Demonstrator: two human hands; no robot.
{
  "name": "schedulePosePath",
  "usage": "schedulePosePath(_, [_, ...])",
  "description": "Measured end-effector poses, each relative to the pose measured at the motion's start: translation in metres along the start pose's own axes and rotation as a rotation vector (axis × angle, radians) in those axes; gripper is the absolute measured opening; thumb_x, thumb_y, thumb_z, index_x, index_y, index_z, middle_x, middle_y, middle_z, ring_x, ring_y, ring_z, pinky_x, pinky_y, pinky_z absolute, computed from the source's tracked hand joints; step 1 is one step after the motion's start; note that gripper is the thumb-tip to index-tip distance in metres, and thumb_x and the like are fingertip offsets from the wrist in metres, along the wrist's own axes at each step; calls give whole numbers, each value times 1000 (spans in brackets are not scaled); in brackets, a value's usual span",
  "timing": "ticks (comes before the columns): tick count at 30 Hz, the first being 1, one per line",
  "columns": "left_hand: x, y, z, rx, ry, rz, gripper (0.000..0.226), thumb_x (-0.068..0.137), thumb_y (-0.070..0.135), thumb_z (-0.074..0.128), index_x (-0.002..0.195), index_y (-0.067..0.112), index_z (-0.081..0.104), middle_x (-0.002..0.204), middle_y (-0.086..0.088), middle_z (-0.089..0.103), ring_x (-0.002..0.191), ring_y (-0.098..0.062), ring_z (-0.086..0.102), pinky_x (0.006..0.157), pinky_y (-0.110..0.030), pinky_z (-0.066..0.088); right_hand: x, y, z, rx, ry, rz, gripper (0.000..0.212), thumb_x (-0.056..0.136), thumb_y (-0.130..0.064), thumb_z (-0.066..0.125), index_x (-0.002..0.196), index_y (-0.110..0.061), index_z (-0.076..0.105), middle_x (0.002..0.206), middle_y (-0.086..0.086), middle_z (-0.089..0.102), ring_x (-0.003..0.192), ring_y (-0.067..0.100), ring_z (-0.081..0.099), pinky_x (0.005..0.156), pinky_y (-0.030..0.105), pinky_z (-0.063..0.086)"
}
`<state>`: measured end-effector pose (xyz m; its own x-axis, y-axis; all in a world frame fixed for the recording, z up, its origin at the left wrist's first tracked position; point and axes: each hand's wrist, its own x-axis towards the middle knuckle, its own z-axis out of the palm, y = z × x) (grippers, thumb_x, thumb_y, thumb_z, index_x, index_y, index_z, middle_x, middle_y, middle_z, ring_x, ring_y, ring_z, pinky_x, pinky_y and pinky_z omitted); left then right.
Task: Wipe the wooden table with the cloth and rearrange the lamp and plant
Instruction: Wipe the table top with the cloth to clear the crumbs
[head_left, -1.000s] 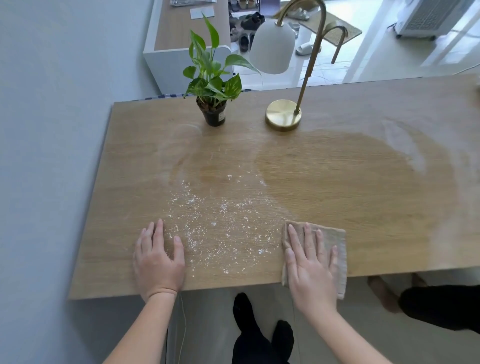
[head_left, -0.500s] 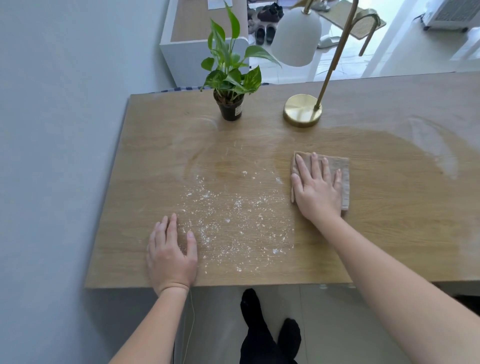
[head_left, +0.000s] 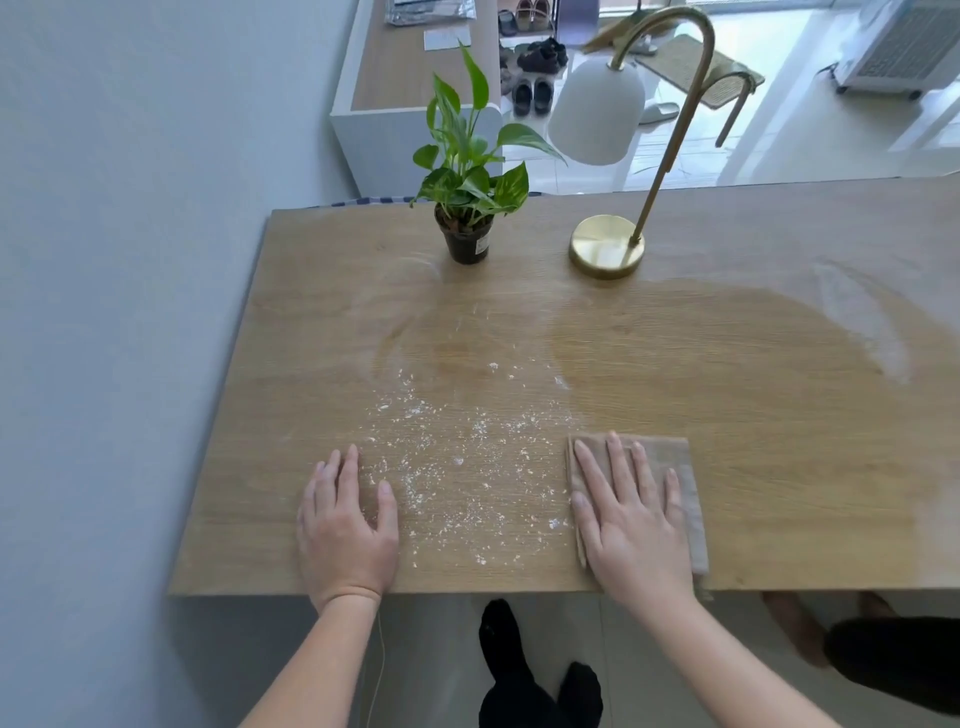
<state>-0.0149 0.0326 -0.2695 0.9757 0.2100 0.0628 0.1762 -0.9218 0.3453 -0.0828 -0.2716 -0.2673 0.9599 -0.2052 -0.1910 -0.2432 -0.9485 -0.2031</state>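
The wooden table fills the view. My right hand lies flat with straight fingers on a folded beige cloth near the front edge. White powder is scattered between my hands. My left hand rests flat on the bare wood at the front left. A small green plant in a dark pot stands at the back. To its right is a brass lamp with a white shade.
A grey wall runs along the table's left side. The right half of the top shows a darker wiped patch with a pale streak. Below the front edge are the person's dark-socked feet. Behind the table are a white cabinet and shoes.
My right hand pushed the cloth away toward the lamp, then drew it back to the front edge. The left hand stayed flat in place.
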Motion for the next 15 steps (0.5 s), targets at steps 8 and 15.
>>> schedulePosePath(8, [0,-1,1,7,6,-3,66,101,54,41,157,21,51,161,-4,50,152,-28,39,124,-50,33,143,-21,-30,50,-20,75,60,109,-61,9,167,-50,-1,179,-10,-7,165,18,-11,131,51,-11])
schedulePosePath(15, [-1,-3,1,15,-8,-5,66,102,55,39,159,22,50,163,-3,48,153,-27,38,125,-50,32,40,-9,-9,44,-3,-19,57,112,-58,9,167,-51,-5,178,-12,-8,164,16,-14,132,50,-9])
